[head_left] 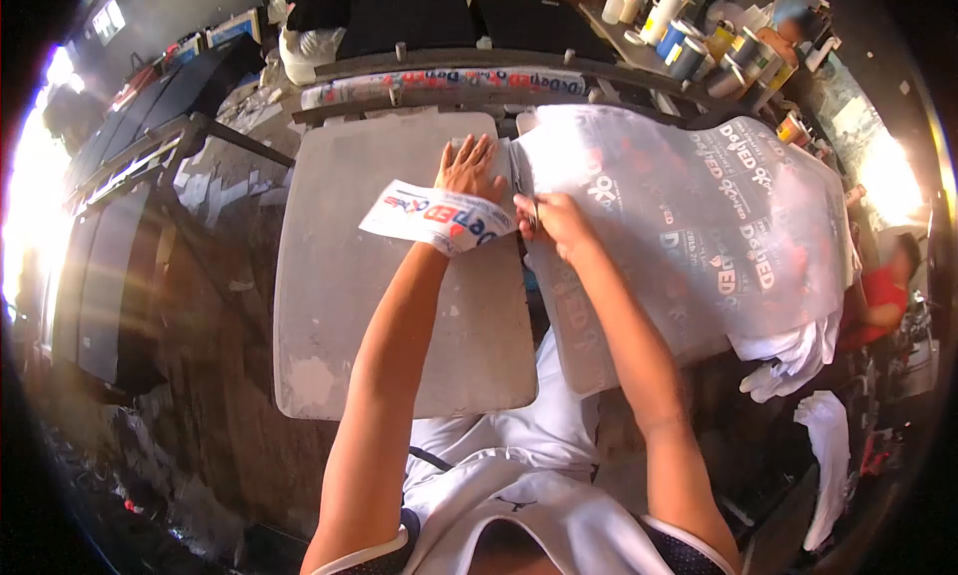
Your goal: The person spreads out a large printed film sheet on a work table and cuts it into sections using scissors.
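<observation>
While one left hand point(467, 171) lay open on the first of two boards point(399, 325), one right hand point(561, 224) was curled, its grip unclear. One printed strip point(429, 214) crossed the left wrist, long axis left to right; one printed sheet point(699, 216) covered the second board point(578, 379).

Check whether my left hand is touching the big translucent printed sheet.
Apart. The head view shows the left hand over the gray board, with a dark gap between that board and the sheet.
</observation>
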{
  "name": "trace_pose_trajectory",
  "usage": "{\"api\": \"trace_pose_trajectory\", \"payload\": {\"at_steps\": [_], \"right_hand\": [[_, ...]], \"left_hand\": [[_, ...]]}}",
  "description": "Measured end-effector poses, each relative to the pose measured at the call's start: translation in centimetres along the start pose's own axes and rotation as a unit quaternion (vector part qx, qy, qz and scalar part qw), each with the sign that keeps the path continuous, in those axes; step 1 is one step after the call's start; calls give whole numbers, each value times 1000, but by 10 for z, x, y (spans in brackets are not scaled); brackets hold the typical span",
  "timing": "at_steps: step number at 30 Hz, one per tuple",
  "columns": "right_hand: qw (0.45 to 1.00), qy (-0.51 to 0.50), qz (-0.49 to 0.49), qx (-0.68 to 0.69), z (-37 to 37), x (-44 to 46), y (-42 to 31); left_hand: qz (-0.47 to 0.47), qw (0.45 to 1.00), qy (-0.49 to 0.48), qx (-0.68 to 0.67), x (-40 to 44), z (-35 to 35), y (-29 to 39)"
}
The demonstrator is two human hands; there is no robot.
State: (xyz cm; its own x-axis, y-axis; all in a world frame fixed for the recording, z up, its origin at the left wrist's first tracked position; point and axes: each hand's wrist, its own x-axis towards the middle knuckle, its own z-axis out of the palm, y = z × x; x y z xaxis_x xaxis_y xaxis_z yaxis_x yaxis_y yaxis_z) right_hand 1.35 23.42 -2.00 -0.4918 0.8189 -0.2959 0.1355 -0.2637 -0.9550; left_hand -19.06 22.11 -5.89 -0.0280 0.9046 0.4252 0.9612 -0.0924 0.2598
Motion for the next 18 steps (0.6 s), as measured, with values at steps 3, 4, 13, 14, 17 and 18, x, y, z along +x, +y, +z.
{"api": "trace_pose_trajectory", "payload": {"at_steps": [3,4,13,14,17,18], "right_hand": [[998,36,-56,-16,6,-57,-9],[994,59,-82,-50,6,-74,-7],[983,107,-149,-30,-2,-198,19],[978,130,-164,-15,-4,-212,28],[966,164,-198,-31,-14,-260,52],[958,173,-220,-65,-18,-277,60]], "left_hand": [[13,1000,8,-7,3,5,-5],[4,999,17,29,4,5,-2],[43,995,78,52,10,10,0],[57,991,103,61,9,6,4],[62,990,60,109,14,3,9],[61,991,56,110,13,4,9]]}}
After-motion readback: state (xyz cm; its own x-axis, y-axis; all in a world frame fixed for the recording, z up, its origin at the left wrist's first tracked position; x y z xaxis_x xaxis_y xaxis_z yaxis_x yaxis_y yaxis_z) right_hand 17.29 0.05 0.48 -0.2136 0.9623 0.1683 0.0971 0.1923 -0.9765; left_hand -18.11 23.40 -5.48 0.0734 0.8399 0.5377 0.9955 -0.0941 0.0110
